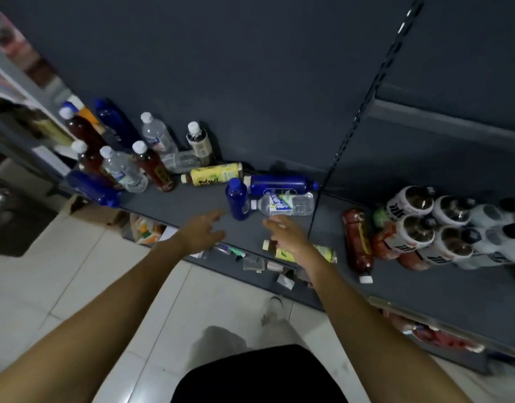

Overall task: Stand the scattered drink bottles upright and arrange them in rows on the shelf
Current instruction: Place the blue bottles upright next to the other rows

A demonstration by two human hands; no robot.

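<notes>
On the dark grey shelf (192, 203) several bottles stand upright at the left, among them a clear water bottle (122, 170) and a dark red one (154, 167). A blue bottle (237, 197) stands alone mid-shelf. Lying flat are a yellow-label bottle (212, 174), a blue bottle (279, 183), a clear water bottle (285, 204), a red bottle (358, 242) and a yellow bottle (323, 253) partly under my right wrist. My left hand (202, 231) is empty with fingers spread, just left of the lone blue bottle. My right hand (285, 231) is empty, just below the lying water bottle.
A cluster of white-wrapped, dark-capped bottles (425, 225) stands at the right of the shelf. A slotted upright rail (352, 126) divides the shelf bays. Small packets (250, 261) hang along the shelf's front edge. Pale floor tiles (75, 271) lie below.
</notes>
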